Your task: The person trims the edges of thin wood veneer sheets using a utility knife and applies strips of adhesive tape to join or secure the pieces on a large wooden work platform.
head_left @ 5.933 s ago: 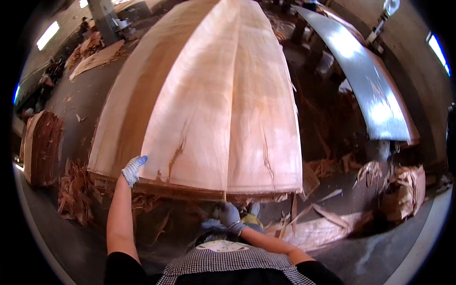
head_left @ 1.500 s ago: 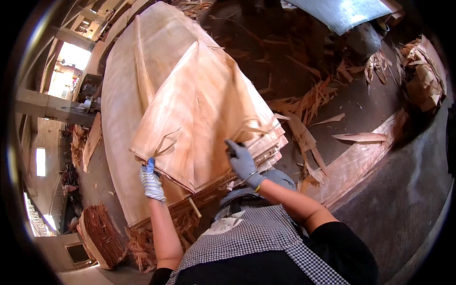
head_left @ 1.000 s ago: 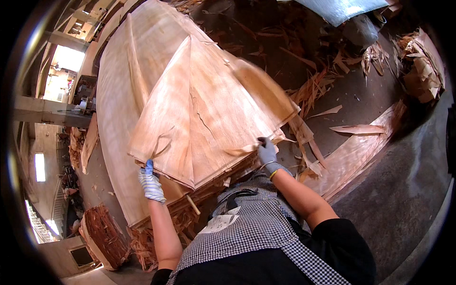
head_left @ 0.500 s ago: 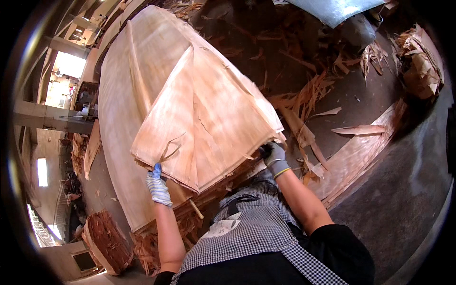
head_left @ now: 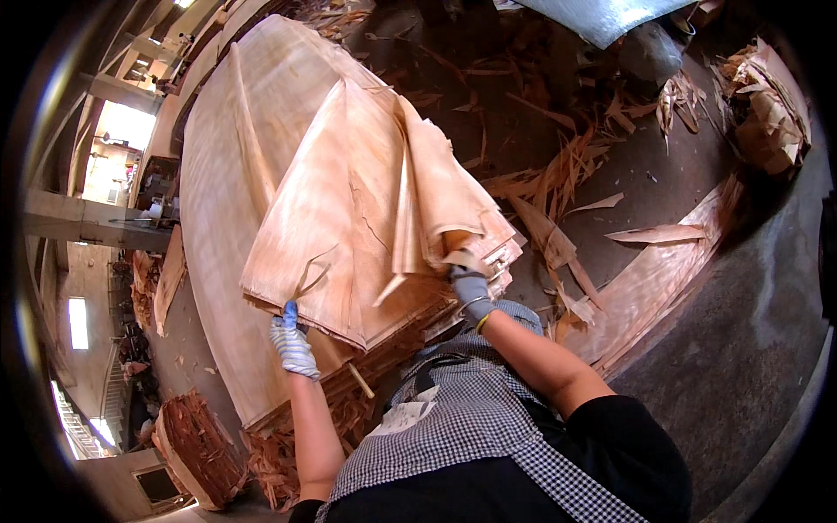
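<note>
A stack of thin, pale wood veneer sheets [head_left: 301,235] lies in front of me, its near edge close to my apron. My left hand [head_left: 293,342], in a striped glove with blue fingertips, grips the stack's near left corner, thumb on top and fingers hidden below. In a grey glove, my right hand [head_left: 471,290] is closed on the near edge of a top veneer sheet [head_left: 438,187], which curls up and folds over toward the left. Beneath the curl, the right edges of more sheets show. A thin loose sliver [head_left: 314,272] rests on top by my left thumb.
A longer pile of veneer [head_left: 218,192] extends to the far left. Torn veneer scraps [head_left: 558,187] litter the dark floor, with a long strip [head_left: 663,279] at right. Bundled veneer [head_left: 772,113] stands far right; a stack of reddish sheets [head_left: 199,449] is at lower left.
My right hand has moved left and slightly down from the stack's right corner, lifting and curling the top sheet's right side. My left hand keeps its grip in place.
</note>
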A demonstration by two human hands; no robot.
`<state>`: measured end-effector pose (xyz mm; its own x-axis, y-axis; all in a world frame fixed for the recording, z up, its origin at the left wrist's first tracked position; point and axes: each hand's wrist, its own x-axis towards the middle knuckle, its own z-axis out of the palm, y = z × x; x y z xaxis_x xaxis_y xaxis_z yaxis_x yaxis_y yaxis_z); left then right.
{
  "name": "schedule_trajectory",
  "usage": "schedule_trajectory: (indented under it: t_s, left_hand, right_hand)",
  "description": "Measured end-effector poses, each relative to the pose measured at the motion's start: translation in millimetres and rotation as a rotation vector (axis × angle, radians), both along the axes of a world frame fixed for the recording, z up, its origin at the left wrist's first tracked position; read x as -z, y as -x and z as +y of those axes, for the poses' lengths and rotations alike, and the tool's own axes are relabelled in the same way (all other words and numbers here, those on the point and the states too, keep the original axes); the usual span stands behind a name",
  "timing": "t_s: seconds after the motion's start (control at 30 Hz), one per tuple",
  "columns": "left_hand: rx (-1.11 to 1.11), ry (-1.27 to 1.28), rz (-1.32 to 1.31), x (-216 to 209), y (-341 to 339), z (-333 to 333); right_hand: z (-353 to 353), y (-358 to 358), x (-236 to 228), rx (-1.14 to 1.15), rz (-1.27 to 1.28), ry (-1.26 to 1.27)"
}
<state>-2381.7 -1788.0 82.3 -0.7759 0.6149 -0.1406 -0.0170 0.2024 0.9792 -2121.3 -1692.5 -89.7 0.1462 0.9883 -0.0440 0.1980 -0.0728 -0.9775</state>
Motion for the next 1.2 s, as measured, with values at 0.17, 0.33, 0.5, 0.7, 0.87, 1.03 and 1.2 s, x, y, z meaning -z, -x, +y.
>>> schedule_trajectory:
  t_s: [0.17, 0.33, 0.5, 0.7, 0.87, 1.03, 1.2]
  left_hand:
    - [0.024, -0.032, -0.061, -1.9, -11.5, 13.5]
    - [0.167, -0.089, -0.163, 35.4, 37.5, -7.9]
    - [0.115, -0.022, -0.087, 25.1, -13.6, 22.9]
    - [0.131, -0.038, -0.144, 26.8, -20.0, 30.5]
    - [0.177, -0.146, -0.302, 44.3, 14.3, 10.7]
    - [0.123, -0.146, -0.296, 44.2, 11.5, 4.0]
    - [0.121, -0.092, -0.25, 51.4, 9.0, 0.0]
  right_hand:
    - [35.0, -49.1, 83.9, 0.392, 0.903, 0.687]
    - [26.3, -53.0, 82.0, 0.3, 1.116, 0.885]
    - [28.6, -67.4, 72.8, 0.357, 1.41, 0.782]
    - [38.9, -7.6, -4.3, -0.208, 0.241, 0.174]
    - [26.2, 37.4, -59.2, -0.473, -0.254, -0.01]
    - [21.1, 24.6, -60.3, -0.423, -0.304, -0.009]
    - [15.1, -13.6, -16.8, -0.282, -0.205, 0.086]
